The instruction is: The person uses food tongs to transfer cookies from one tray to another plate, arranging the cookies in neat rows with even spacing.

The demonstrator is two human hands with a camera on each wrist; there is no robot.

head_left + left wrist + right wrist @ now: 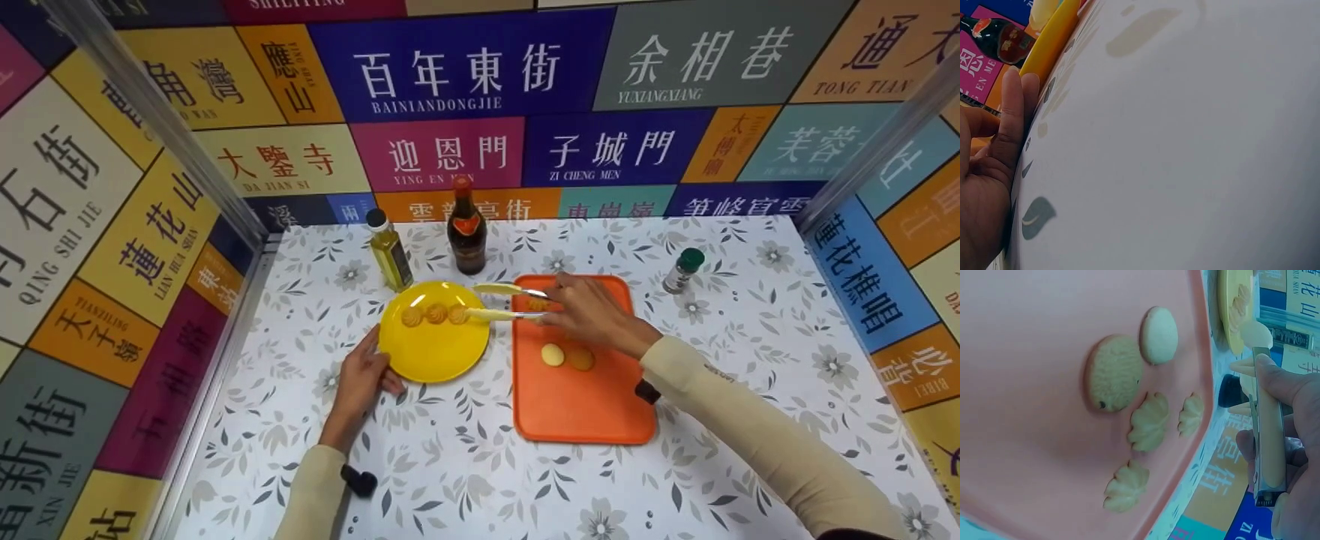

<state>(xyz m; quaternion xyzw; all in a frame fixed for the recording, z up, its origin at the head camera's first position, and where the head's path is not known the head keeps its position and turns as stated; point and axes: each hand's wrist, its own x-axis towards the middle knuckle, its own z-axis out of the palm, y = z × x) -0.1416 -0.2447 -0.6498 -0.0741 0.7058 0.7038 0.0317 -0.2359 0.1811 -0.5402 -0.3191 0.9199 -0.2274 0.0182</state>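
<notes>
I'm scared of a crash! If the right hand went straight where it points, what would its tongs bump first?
Probably the nearest cookie on the yellow plate, but the tongs' height is unclear.

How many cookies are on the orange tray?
5 show: a cream oval cookie, a larger tan oval cookie beside it, and three golden ridged shell-shaped cookies toward the wall end of the orange rectangular tray. The right hand may hide others.
</notes>
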